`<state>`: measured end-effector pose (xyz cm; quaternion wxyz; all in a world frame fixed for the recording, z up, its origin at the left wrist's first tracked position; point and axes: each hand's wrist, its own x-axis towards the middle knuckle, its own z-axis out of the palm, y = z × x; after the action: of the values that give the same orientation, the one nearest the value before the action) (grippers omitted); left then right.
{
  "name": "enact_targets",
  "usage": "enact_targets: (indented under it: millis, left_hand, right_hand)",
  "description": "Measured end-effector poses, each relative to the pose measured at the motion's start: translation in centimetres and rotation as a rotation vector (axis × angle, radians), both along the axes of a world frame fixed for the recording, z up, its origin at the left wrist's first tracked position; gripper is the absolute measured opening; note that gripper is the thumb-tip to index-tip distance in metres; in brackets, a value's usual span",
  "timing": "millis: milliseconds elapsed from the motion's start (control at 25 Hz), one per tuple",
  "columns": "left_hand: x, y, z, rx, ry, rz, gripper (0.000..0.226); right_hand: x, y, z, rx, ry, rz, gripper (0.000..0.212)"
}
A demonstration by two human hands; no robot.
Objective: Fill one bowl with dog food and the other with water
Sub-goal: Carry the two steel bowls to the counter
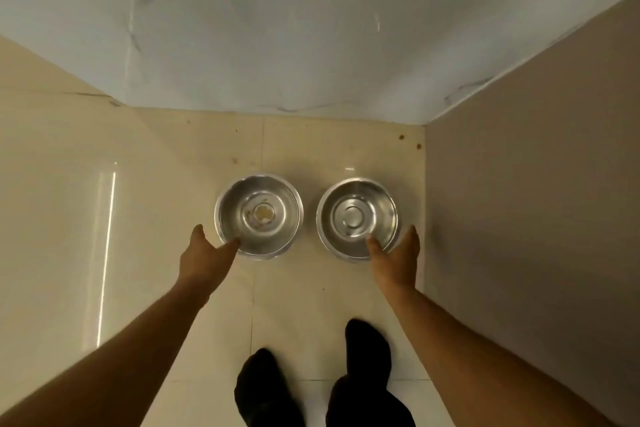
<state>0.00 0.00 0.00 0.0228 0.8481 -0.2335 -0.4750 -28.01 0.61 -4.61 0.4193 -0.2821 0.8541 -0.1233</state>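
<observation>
Two steel bowls stand side by side on the tiled floor in the head view. The left bowl [259, 198] has a few brownish crumbs at its centre; the right bowl [356, 198] holds nothing. My left hand [207, 255] is open at the left bowl's near rim, thumb over the rim and fingers spread outside it. My right hand [396, 258] is open at the right bowl's near rim, thumb over the edge, fingers along its right side. Neither bowl is lifted. No dog food or water source is in view.
A marble-patterned wall [277, 45] stands just behind the bowls. A grey-brown wall [536, 201] rises close on the right, beside the right bowl. Glossy cream floor tiles [86, 218] extend to the left. My feet in black socks [363, 350] stand below the bowls.
</observation>
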Motion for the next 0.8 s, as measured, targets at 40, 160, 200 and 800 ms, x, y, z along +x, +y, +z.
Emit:
enact_targets:
  millis: [40,160,200,800]
  left_hand:
    - [-0.1,-0.1,-2.0,0.018,-0.010,0.071,0.090]
    - [-0.5,-0.2,-6.6,0.127,0.043,0.266,0.072]
    - [-0.7,0.1,-8.0,0.147,0.111,0.338,0.061]
    - [-2.1,-4.7,5.8,-0.275,0.594,0.697,0.050]
  right_hand:
    - [0.1,0.3,-1.8,0.039,-0.046,-0.106,0.098]
    - [0.3,0.8,-6.0,0.130,-0.220,-0.460,0.072]
    - [0.4,0.9,-6.8,0.110,-0.311,-0.588,0.054]
    - [1.1,-4.2,10.0,-0.191,-0.806,-0.756,0.052]
